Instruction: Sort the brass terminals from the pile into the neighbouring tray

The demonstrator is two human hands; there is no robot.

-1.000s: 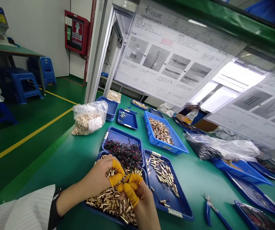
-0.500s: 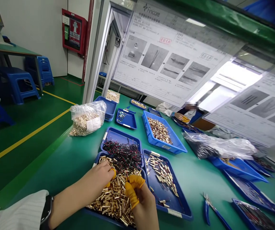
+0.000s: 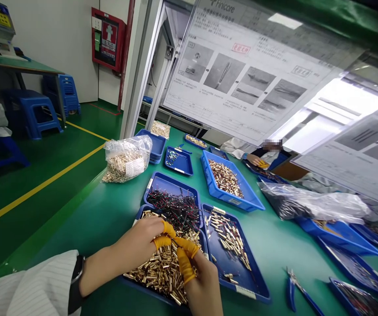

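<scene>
My left hand and my right hand, both with yellow finger cots, meet fingertip to fingertip above a blue tray heaped with small brass tubes. Each hand is closed in a pinch; whatever lies between the fingertips is too small and covered to make out. Just beyond them, a second blue tray holds a tangle of thin black and red wired parts. To the right, another blue tray contains brass tubes with wires attached to some.
Blue-handled pliers lie right of the trays. A clear bag of brass pieces stands at the back left. A larger blue bin holds more brass parts. Overhead hangs an instruction sheet. Another person's hand is across the table.
My left hand has lifted from the brass tubes and moved right to meet my right hand's fingertips. The whole view has shifted slightly.
</scene>
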